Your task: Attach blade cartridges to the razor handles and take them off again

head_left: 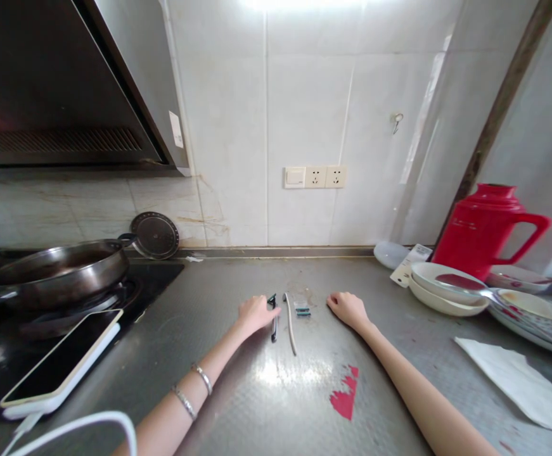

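My left hand (255,314) rests on the metal counter with its fingers curled around a dark razor (274,329); the thumb crosses the handle, and the razor's head shows above it. Just right of it lies a thin, slightly curved whitish stick (290,326) with a dark tip, perhaps a second razor handle. Beside the stick sits a small clear piece with dark and teal strips (303,310), like razor cartridges. To the right, my right hand (348,308) lies closed on the counter, apart from these things, and nothing shows in it.
A torn red patch (345,396) marks the counter (237,405) between my forearms. At left are a phone (64,361) with a white cable and a steel pan (61,275) on the stove. At right stand stacked bowls (447,294), a red thermos (480,228) and a white napkin (518,383).
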{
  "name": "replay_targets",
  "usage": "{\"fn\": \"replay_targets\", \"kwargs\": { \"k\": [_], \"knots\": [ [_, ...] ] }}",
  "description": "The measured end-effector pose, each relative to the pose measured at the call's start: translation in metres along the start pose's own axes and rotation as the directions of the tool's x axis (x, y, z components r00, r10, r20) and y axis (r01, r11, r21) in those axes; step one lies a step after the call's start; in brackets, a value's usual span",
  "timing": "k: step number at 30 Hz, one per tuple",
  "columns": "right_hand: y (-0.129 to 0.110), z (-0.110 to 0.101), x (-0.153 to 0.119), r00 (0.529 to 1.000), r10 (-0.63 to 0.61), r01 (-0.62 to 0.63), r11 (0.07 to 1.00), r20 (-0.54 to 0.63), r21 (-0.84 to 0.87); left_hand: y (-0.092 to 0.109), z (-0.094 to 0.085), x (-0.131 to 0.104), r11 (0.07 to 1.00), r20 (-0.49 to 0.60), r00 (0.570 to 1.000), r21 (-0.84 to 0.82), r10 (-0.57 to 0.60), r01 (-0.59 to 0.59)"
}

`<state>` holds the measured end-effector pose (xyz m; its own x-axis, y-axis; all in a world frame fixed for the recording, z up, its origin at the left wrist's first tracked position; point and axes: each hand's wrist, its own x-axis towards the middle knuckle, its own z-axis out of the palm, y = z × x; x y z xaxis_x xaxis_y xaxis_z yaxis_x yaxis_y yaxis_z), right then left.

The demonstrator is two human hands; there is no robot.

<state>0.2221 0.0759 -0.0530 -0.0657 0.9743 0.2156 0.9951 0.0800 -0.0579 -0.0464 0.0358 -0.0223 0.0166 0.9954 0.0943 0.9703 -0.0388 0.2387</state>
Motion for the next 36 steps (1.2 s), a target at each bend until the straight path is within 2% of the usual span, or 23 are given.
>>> {"fn": "replay_targets", "kwargs": {
  "k": [3, 6, 8, 10, 12, 15, 18, 21, 24, 28, 32, 36],
  "knots": [
    [-0.001, 0.0, 0.0, 1.0, -0.001, 0.001, 1.0, -0.004, -0.001, 0.01, 0.004, -0.001, 1.0, 0.012, 1.0, 0.004, 0.012, -0.012],
    [-0.001, 0.0, 0.0, 1.0, 0.001, -0.001, 1.0, -0.001, 0.004, 0.01, 0.006, 0.002, 0.998, 0.002, 1.0, -0.057, -0.002, 0.002],
    [0.0, 0.0, 0.0, 1.0, 0.001, -0.001, 1.0, 0.003, 0.009, 0.007, 0.007, 0.005, 0.988, -0.028, 0.999, -0.156, -0.022, 0.018],
    [0.0, 0.0, 0.0, 1.0, 0.0, 0.0, 1.0, 0.004, 0.013, 0.003, 0.006, 0.009, 0.93, 0.016, 0.999, -0.363, -0.049, 0.051],
    [0.0, -0.001, 0.0, 1.0, 0.0, 0.0, 1.0, 0.004, 0.016, -0.001, 0.004, 0.013, 0.813, 0.116, 0.992, -0.572, -0.048, 0.106],
    [-0.001, -0.002, 0.0, 1.0, 0.009, -0.009, 1.0, 0.016, 0.016, -0.004, -0.002, 0.016, 0.544, 0.238, 0.971, -0.81, -0.037, 0.22],
    [-0.001, -0.002, 0.0, 1.0, 0.015, -0.016, 1.0, 0.027, 0.01, -0.006, -0.004, 0.015, 0.247, 0.271, 0.96, -0.928, -0.068, 0.279],
    [-0.002, -0.002, -0.001, 1.0, 0.008, -0.008, 1.0, 0.013, -0.001, -0.007, -0.003, 0.014, 0.124, 0.24, 0.961, -0.958, -0.139, 0.257],
    [-0.002, -0.002, -0.001, 1.0, 0.006, -0.006, 1.0, 0.005, -0.007, -0.007, 0.0, 0.012, 0.082, 0.242, 0.955, -0.962, -0.169, 0.259],
    [-0.002, -0.001, 0.0, 1.0, 0.015, -0.015, 1.0, 0.018, -0.009, -0.007, 0.004, 0.01, 0.045, 0.315, 0.935, -0.944, -0.165, 0.326],
    [-0.001, 0.0, 0.0, 1.0, 0.009, -0.009, 1.0, 0.013, -0.01, -0.007, 0.009, 0.01, 0.061, 0.351, 0.917, -0.928, -0.19, 0.368],
    [0.0, 0.001, 0.0, 1.0, 0.013, -0.013, 1.0, 0.021, -0.003, -0.007, 0.013, 0.011, 0.1, 0.363, 0.917, -0.919, -0.167, 0.382]
  ]
}}
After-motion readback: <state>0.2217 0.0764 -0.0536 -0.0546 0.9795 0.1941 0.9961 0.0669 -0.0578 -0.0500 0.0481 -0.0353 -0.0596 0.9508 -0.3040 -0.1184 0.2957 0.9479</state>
